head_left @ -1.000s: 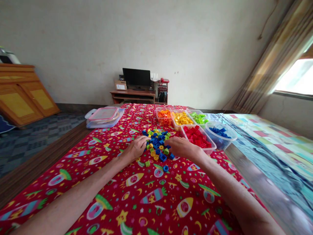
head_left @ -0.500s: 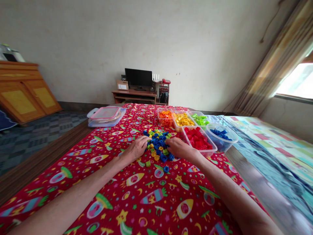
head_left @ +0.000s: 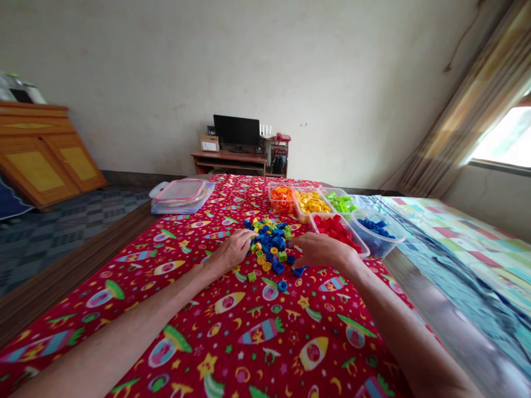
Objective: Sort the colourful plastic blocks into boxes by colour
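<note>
A pile of small toy building blocks, mostly blue with yellow and light green ones, lies on the red patterned cloth. At the pile's left edge rests my left hand, its fingers curled together; what is in them, if anything, is hidden. My right hand is on the pile's right side, thumb and fingers apart, in front of the red-block box. Below its thumb lies a blue block. A light green block and a round blue block lie apart, nearer to me.
Behind the pile stand clear boxes of orange blocks, yellow blocks and green blocks. Red blocks fill a nearer box, beside a round tub of blue ones. Stacked lids lie at the back left.
My right hand has moved a little to the right, away from the pile, and its fingers have spread. A blue block near it has shifted right. My left hand stays put.
</note>
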Motion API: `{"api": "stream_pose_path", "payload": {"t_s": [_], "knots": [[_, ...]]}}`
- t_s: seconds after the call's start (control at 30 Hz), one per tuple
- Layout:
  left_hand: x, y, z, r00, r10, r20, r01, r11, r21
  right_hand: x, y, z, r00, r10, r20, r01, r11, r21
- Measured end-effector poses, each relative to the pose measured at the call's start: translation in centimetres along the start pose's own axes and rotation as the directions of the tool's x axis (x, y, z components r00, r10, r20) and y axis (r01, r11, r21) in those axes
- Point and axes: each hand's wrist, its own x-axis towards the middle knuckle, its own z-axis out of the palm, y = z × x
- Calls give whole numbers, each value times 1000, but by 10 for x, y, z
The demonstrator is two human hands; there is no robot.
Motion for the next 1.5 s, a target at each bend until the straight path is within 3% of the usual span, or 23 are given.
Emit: {"api": "stream_pose_path", "payload": {"t_s": [0.17, 0.33, 0.43, 0.5, 0.73, 0.83, 0.97, 1.07, 1.2, 1.3, 1.4, 1.5], "knots": [[0, 0, 0, 1000, -5, 9, 5, 1000, -3, 13, -15, 19, 997, -47, 58, 49, 998, -35], [0, -2, 1, 1000, 0, 5, 0, 1000, 22, 26, -12, 41, 967, -139, -212, 157, 985, 71], [0, -2, 2, 1000, 9, 2, -9, 1000, 18, 36, -2, 51, 921, -86, -381, 156, 975, 158], [-1, -2, 1, 1000, 9, 2, -9, 1000, 10, 42, 4, 52, 904, -43, -425, 144, 967, 210], [-2, -3, 1, 1000, 11, -2, -11, 1000, -18, 47, 7, 39, 909, 86, -408, 104, 901, 420], [-3, -4, 2, 1000, 17, -7, -17, 1000, -23, 45, 6, 35, 882, 124, -455, 111, 883, 456], [-3, -5, 3, 1000, 14, -20, -15, 1000, -26, 38, 16, 22, 802, 172, -572, 141, 876, 462], [-2, -4, 3, 1000, 3, -9, -3, 1000, -22, 26, 35, 2, 692, 277, -666, 120, 866, 486], [0, -1, 1, 1000, -18, 4, 18, 1000, -23, 2, 72, -22, 500, 464, -731, -44, 857, 513], [0, 0, 0, 1000, -24, 11, 24, 999, -23, -18, 104, -25, 390, 577, -718, -240, 816, 525], [0, -1, 0, 1000, -20, 10, 20, 999, -27, -34, 131, -19, 330, 625, -708, -383, 774, 504], [0, -2, 1, 1000, -16, 2, 16, 999, -28, -39, 141, -13, 322, 643, -695, -466, 747, 475]]}}
